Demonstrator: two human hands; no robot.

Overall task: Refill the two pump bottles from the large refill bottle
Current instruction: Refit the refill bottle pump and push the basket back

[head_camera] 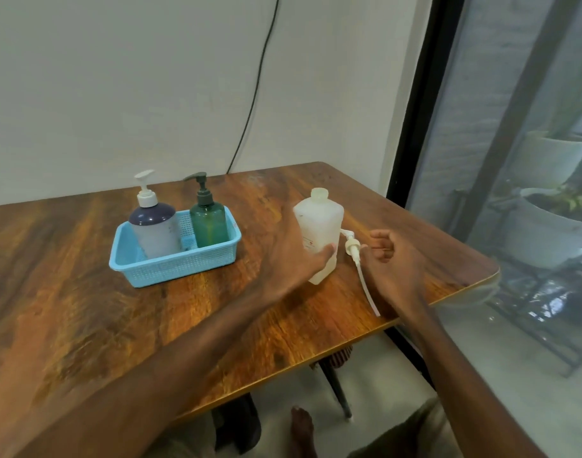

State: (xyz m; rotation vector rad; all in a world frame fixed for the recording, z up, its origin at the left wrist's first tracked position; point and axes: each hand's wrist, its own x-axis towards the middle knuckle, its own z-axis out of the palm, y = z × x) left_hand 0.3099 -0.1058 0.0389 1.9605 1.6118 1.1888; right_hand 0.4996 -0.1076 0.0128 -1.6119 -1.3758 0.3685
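The large white refill bottle (pixel 320 219) stands upright on the wooden table (pixel 84 292), its neck uncapped. My left hand (pixel 293 259) grips its lower body, thumb across the front and fingers hidden behind it. A white pump head with a long dip tube (pixel 353 246) lies flat on the table just right of the bottle. My right hand (pixel 395 269) hovers beside that pump with fingers loosely curled, its thumb tip close to the pump collar. Two pump bottles, a grey-purple one (pixel 156 233) and a green one (pixel 208 226), stand in a blue basket (pixel 170 276) with pumps fitted.
The basket sits left of the refill bottle, near the wall. A black cable (pixel 256 94) hangs down the wall behind the table. The table's right edge (pixel 464 285) borders a glass door with planters outside. A foot and chair legs show under the table.
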